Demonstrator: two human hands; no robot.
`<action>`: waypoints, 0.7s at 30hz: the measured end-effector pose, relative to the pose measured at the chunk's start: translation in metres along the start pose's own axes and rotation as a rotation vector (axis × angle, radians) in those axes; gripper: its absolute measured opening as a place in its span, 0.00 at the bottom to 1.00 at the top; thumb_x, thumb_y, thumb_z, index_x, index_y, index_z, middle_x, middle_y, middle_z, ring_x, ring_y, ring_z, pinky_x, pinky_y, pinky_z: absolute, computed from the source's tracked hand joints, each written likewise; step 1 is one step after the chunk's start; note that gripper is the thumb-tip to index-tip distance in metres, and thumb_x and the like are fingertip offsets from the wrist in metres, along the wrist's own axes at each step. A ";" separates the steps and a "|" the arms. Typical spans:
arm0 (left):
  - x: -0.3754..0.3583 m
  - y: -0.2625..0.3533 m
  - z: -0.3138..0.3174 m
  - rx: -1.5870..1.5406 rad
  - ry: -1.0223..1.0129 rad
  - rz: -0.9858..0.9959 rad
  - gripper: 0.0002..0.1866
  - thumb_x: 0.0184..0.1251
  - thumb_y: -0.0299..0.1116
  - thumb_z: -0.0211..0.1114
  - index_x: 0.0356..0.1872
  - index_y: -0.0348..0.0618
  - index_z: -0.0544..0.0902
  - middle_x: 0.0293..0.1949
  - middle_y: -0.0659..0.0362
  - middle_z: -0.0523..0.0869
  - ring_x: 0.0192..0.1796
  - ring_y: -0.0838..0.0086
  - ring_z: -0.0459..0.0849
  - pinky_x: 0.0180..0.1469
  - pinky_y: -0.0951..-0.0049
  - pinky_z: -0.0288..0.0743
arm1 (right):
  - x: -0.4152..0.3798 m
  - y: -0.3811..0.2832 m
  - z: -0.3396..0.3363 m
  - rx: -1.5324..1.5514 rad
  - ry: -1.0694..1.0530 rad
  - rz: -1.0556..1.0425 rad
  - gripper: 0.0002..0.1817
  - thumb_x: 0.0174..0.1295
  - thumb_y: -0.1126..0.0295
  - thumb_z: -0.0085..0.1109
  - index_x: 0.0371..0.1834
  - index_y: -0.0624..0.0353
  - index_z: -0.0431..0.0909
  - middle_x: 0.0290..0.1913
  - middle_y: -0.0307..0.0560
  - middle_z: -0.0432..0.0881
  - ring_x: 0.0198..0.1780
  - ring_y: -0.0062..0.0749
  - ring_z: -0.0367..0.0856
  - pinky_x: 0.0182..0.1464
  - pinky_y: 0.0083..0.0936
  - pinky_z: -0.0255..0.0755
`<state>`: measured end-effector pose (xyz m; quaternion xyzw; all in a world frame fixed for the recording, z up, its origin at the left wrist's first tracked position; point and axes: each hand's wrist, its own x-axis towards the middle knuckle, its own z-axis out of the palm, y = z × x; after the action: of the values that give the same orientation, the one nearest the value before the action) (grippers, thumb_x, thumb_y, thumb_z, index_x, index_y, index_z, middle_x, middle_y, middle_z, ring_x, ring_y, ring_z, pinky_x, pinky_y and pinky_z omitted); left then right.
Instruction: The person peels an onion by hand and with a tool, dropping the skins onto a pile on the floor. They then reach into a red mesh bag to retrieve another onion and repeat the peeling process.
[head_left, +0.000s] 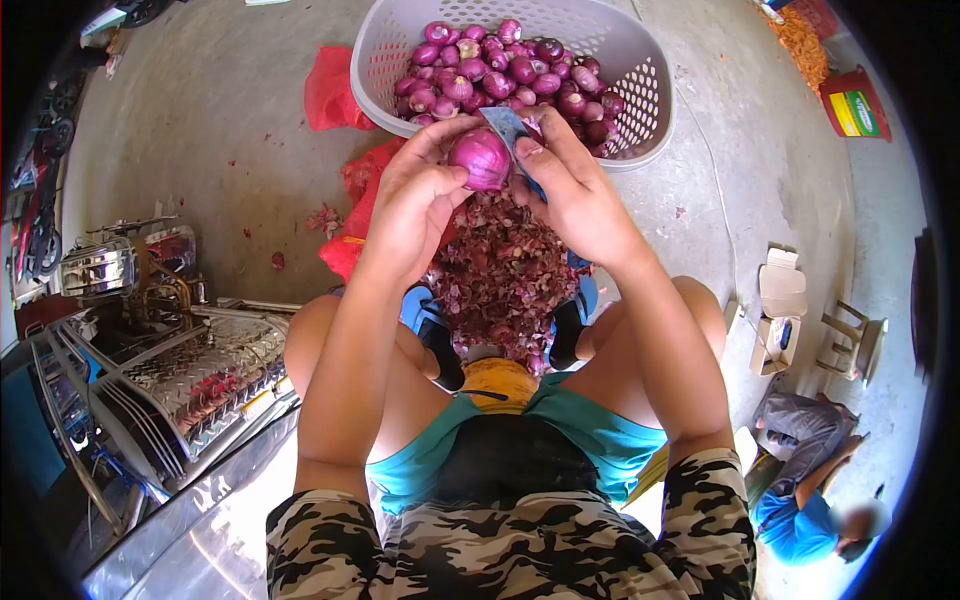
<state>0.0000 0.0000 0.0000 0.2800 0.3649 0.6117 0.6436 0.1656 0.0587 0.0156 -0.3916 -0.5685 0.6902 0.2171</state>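
Purple onion [479, 162] pinched before me

With my left hand [412, 195], I pinch it between thumb and fingers. In my right hand [570, 180], thumb and fingers press together on a blue-grey blade [504, 126], held at its two o'clock side. Beyond, towards twelve, stands a grey basket [376, 75] of onions; dry peelings [505, 265] lie heaped towards six.

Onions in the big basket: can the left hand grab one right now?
Probably not: the left hand is holding an onion. The open basket just ahead looks easy to reach into once that hand's free.
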 end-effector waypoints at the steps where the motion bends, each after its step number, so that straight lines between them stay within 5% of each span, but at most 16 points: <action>1: 0.000 -0.001 0.001 -0.022 0.006 0.005 0.30 0.61 0.35 0.63 0.61 0.33 0.65 0.56 0.49 0.73 0.58 0.66 0.74 0.64 0.64 0.66 | 0.000 0.003 0.002 0.013 0.043 -0.040 0.25 0.69 0.64 0.47 0.68 0.55 0.57 0.43 0.37 0.70 0.39 0.19 0.69 0.41 0.16 0.68; 2: 0.000 -0.001 0.002 -0.044 0.012 0.011 0.28 0.62 0.34 0.62 0.61 0.33 0.66 0.55 0.50 0.74 0.58 0.67 0.74 0.63 0.64 0.67 | 0.000 0.005 0.003 0.026 0.086 -0.080 0.24 0.69 0.65 0.46 0.66 0.58 0.58 0.40 0.37 0.71 0.35 0.19 0.70 0.38 0.15 0.68; 5: -0.004 -0.004 0.005 0.082 0.080 0.026 0.24 0.63 0.25 0.59 0.61 0.34 0.66 0.55 0.50 0.74 0.57 0.69 0.75 0.61 0.67 0.69 | 0.003 0.012 0.007 -0.341 0.162 -0.249 0.17 0.68 0.61 0.44 0.51 0.64 0.63 0.31 0.64 0.79 0.37 0.57 0.80 0.39 0.41 0.71; 11: -0.003 -0.003 0.004 0.098 0.088 0.120 0.26 0.58 0.20 0.64 0.59 0.35 0.69 0.53 0.55 0.76 0.53 0.74 0.77 0.57 0.72 0.71 | 0.006 0.010 0.003 -0.420 0.151 -0.229 0.14 0.68 0.64 0.44 0.48 0.65 0.63 0.33 0.68 0.78 0.40 0.64 0.77 0.41 0.46 0.69; 21: -0.003 0.005 0.000 -0.013 -0.033 0.083 0.26 0.65 0.29 0.57 0.64 0.38 0.63 0.60 0.52 0.72 0.61 0.66 0.73 0.64 0.63 0.66 | 0.011 0.015 -0.002 -0.430 0.210 -0.297 0.14 0.67 0.66 0.44 0.48 0.65 0.63 0.34 0.70 0.77 0.41 0.65 0.76 0.42 0.47 0.69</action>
<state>-0.0024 -0.0024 0.0043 0.3008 0.3383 0.6355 0.6255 0.1626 0.0640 -0.0017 -0.4104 -0.7275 0.4699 0.2854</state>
